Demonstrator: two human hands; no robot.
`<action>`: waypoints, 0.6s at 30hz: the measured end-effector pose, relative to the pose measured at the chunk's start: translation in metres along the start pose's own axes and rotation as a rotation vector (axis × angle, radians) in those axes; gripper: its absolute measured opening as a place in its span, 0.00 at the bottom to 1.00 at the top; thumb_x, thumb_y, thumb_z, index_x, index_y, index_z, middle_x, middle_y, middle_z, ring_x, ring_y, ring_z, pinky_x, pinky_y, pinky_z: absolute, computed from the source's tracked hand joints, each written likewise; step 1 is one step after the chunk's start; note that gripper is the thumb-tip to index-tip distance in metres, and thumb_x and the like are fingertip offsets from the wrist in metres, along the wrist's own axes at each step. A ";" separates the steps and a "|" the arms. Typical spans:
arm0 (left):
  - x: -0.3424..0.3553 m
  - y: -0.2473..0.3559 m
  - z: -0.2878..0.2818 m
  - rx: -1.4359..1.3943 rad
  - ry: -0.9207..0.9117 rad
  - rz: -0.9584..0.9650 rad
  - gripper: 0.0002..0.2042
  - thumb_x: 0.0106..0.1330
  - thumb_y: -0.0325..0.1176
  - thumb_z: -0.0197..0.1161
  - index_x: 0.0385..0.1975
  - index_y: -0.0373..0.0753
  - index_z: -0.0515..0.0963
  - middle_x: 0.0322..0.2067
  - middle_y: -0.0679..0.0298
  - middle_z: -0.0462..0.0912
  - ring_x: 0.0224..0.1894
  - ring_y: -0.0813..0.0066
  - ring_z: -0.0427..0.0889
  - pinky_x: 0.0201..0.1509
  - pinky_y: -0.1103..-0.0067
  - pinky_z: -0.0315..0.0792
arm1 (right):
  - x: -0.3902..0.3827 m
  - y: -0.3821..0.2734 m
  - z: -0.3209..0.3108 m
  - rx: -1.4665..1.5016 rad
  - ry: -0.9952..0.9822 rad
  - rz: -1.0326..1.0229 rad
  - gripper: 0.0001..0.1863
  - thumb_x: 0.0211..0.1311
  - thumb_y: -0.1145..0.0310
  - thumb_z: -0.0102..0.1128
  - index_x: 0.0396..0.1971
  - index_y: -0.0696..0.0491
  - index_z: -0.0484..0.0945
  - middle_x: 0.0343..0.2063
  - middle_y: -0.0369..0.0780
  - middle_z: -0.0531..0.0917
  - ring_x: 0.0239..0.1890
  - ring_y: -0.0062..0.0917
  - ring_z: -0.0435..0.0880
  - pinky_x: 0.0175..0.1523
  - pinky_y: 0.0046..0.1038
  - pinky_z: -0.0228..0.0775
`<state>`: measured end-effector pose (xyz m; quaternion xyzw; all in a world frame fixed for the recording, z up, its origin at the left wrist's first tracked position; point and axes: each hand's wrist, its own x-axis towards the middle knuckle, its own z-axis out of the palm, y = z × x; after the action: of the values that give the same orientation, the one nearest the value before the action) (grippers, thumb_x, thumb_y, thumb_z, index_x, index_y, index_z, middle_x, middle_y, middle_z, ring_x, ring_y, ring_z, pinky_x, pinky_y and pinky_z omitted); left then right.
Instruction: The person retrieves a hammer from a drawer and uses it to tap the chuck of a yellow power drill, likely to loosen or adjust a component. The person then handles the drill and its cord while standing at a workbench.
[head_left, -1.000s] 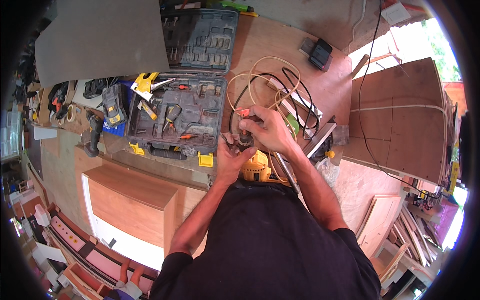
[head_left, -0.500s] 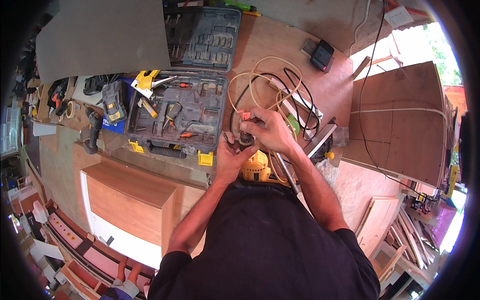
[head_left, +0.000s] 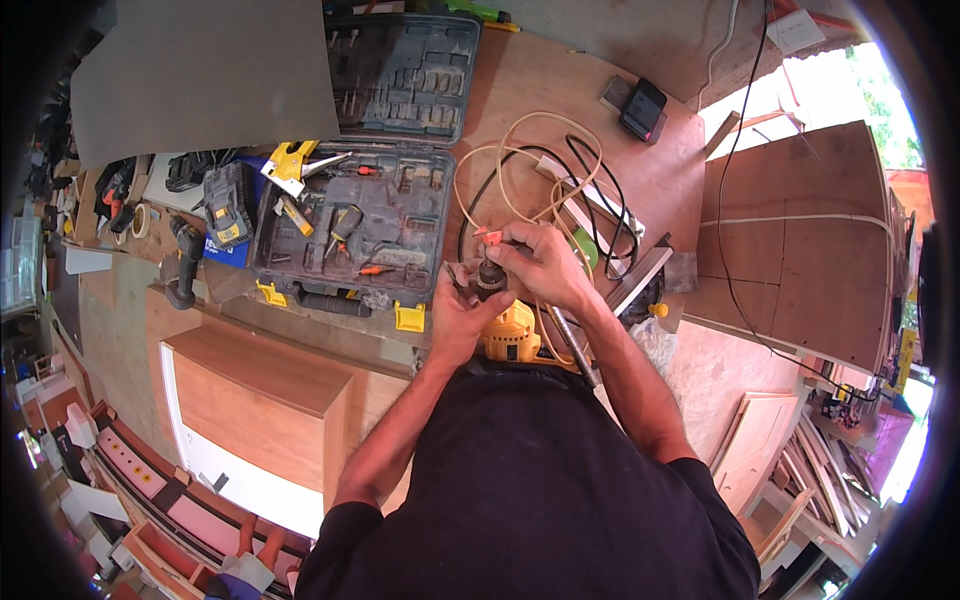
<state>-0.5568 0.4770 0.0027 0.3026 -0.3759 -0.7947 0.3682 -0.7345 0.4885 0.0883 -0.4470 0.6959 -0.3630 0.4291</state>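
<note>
A yellow corded drill [head_left: 512, 338] rests upright against my body at the bench edge, its dark chuck [head_left: 490, 278] pointing away from me. My left hand [head_left: 460, 320] is closed round the chuck. My right hand [head_left: 535, 262] pinches a small orange piece [head_left: 490, 236] at the chuck's tip; its exact form is partly hidden by the fingers. Beige and black cords [head_left: 550, 115] loop on the wooden bench [head_left: 665, 175] beyond. To the left lies an open grey tool case [head_left: 400, 210] with screwdrivers and bits inside.
A cordless drill [head_left: 185, 260], battery [head_left: 228, 205] and yellow stapler [head_left: 290, 162] lie left. A dark board [head_left: 200, 70] covers the upper left. A wooden box [head_left: 790, 260] stands right, metal bars [head_left: 645, 275] near it. A co-worker's legs [head_left: 265, 550] show at lower left.
My right hand has shifted very slightly down toward the chuck since a second ago, and the view has moved a little. Both hands keep their grip.
</note>
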 end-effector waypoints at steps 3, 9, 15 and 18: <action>0.000 0.004 0.003 -0.006 -0.002 -0.010 0.27 0.63 0.21 0.80 0.47 0.42 0.64 0.51 0.64 0.74 0.55 0.79 0.77 0.59 0.78 0.76 | 0.000 0.006 0.003 0.050 0.028 -0.036 0.14 0.70 0.63 0.70 0.43 0.61 0.87 0.31 0.47 0.88 0.31 0.30 0.85 0.40 0.35 0.76; -0.001 -0.008 -0.009 -0.074 0.001 -0.017 0.27 0.63 0.20 0.79 0.47 0.44 0.62 0.50 0.65 0.72 0.57 0.78 0.77 0.63 0.77 0.75 | 0.001 0.009 0.005 0.053 0.027 -0.030 0.13 0.70 0.64 0.69 0.43 0.60 0.87 0.29 0.48 0.88 0.32 0.31 0.87 0.41 0.36 0.77; -0.004 -0.010 -0.018 -0.124 -0.052 -0.032 0.24 0.68 0.20 0.75 0.48 0.43 0.62 0.54 0.62 0.73 0.58 0.77 0.76 0.64 0.76 0.73 | 0.001 0.009 0.005 -0.007 0.030 -0.051 0.13 0.71 0.64 0.69 0.42 0.60 0.87 0.29 0.49 0.87 0.29 0.31 0.84 0.39 0.37 0.76; -0.005 -0.011 -0.018 -0.147 -0.056 -0.020 0.23 0.69 0.21 0.74 0.49 0.43 0.62 0.54 0.62 0.74 0.57 0.78 0.76 0.63 0.76 0.73 | 0.001 0.009 0.006 0.011 0.031 -0.048 0.13 0.71 0.64 0.68 0.42 0.60 0.87 0.29 0.49 0.87 0.29 0.31 0.84 0.38 0.36 0.76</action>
<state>-0.5445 0.4793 -0.0154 0.2559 -0.3237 -0.8320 0.3708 -0.7323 0.4903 0.0782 -0.4557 0.6895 -0.3837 0.4120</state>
